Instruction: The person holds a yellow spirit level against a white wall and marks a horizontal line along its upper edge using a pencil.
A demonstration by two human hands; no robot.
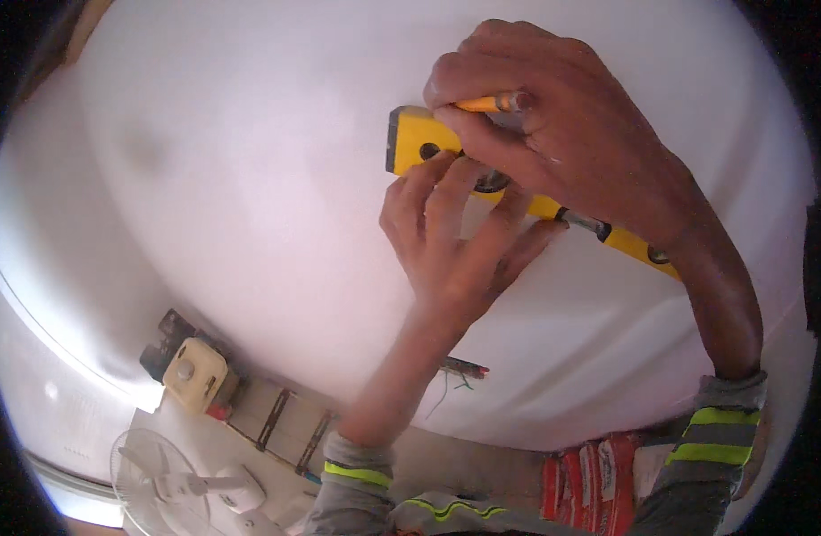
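A yellow spirit level (419, 134) with black end caps lies against a white wall, slanting down to the right. My left hand (451, 255) holds it there, fingers spread and bent over its lower edge near a round vial. Above the level, my right hand (562, 116) is closed round a yellow pencil (484, 104). The eraser end shows between thumb and fingers; the tip is hidden behind the hand. My right hand and wrist cover part of the level, whose other end (638, 250) comes out beneath my right wrist.
Green and red wires hang from a small opening (464, 367) in the wall below my hands. At the lower left are a white fan (147, 473), a cream and black engine-like machine (194, 375) and a ladder-like frame (276, 420). Red and white bags (591, 482) are stacked at the lower right.
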